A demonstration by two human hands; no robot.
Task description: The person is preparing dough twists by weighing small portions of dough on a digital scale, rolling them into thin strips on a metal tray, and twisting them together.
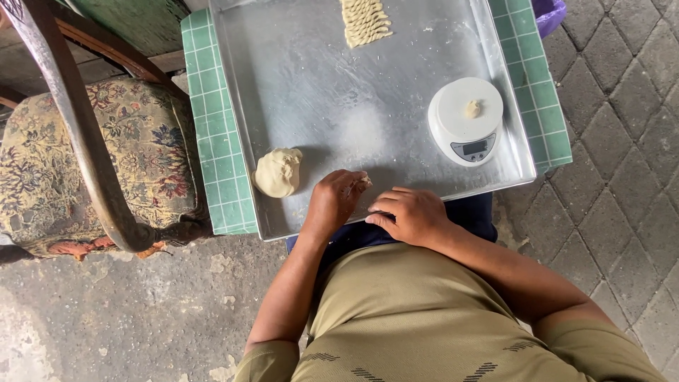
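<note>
My left hand (332, 201) rests at the near edge of a large metal tray (318, 85), its fingers pinched around a small piece of pale dough (364, 182). My right hand (410, 214) lies just beside it on the tray's rim, fingers curled toward the left hand, holding nothing that I can see. A fist-sized lump of dough (277, 172) sits on the tray to the left of my left hand. A small white round kitchen scale (465, 120) stands at the tray's right side with a tiny bit of dough (472, 108) on its plate.
A block of ridged, shaped dough strips (365, 21) lies at the tray's far edge. The tray rests on a green tiled table (216, 134). A wooden chair with a floral cushion (106, 155) stands to the left. Stone paving lies to the right.
</note>
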